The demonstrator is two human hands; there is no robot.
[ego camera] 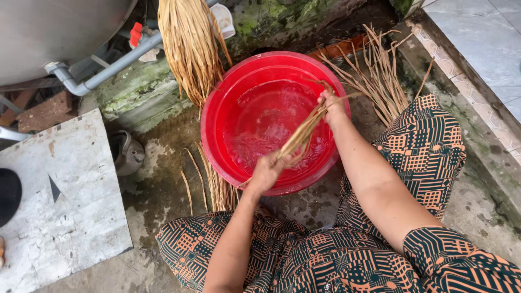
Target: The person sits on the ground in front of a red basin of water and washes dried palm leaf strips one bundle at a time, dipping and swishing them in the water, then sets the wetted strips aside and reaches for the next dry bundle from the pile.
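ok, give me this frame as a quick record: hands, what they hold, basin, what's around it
left hand: grips the near end of a bunch of straw strands
right hand: grips the far end of the same bunch
basin: red, round, holds water, on wet concrete
bundle: dry straw, leaning at the basin's far-left rim
loose stalks: on the ground right of the basin
pipe: grey, upper left

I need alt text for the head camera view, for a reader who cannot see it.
Two bare hands, left hand and right hand, hold a bundle of tan dried straw-like stalks over a round red plastic basin of water. More stalks lie around on the wet concrete ground.
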